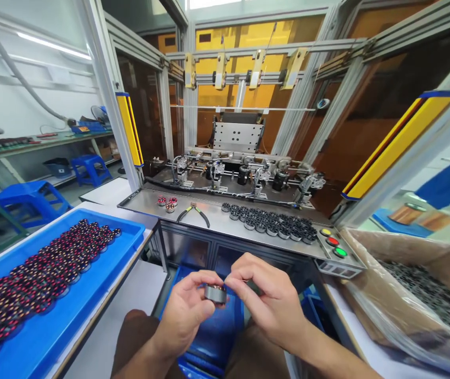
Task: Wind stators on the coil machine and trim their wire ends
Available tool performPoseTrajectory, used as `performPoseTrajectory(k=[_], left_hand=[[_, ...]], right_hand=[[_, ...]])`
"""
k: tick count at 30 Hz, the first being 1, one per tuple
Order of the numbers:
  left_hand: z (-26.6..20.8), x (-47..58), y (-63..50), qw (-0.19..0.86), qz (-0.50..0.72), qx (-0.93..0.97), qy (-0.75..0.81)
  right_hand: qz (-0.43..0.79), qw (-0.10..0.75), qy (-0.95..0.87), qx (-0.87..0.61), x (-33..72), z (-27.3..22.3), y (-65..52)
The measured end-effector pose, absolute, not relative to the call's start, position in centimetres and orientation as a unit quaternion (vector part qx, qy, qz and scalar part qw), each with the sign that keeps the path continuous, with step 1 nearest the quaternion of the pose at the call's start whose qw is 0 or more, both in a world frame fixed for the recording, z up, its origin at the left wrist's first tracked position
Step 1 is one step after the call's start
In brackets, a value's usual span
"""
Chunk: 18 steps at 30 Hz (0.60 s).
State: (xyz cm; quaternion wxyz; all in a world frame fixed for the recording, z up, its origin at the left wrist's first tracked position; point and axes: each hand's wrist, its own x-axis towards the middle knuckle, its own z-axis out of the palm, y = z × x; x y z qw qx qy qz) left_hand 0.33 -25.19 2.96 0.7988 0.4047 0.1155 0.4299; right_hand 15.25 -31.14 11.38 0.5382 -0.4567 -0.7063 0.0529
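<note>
I'm seeing the left hand [187, 310] gripping a small metal stator [215, 293], while the right hand [266, 297] is pinching, seemingly, its top edge.

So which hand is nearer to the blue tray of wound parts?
Left. The left hand holds the small metal ring closer to the blue tray; the right hand pinches the ring's far side.

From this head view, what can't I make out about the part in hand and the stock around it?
- Small metal ring: its far face is hidden by the fingers of the left hand and right hand.
- Blue tray: cut off by the left edge.
- Cardboard box: plastic liner blurs the dark parts.
- Pliers: too small for detail.
</note>
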Motion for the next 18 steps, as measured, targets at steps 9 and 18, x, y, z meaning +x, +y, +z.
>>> performPoseTrajectory(k=[9,18], left_hand=[[3.6,-0.1,-23.5,0.76,0.467,0.442,0.088],[4.0,-1.2,-22.9,0.696,0.419,0.582,0.028]], right_hand=[[0.451,0.594,-0.465,-0.477,11.8,7.1,-32.5],[0.649,0.644,-0.312,-0.258,11.0,5.1,-31.6]])
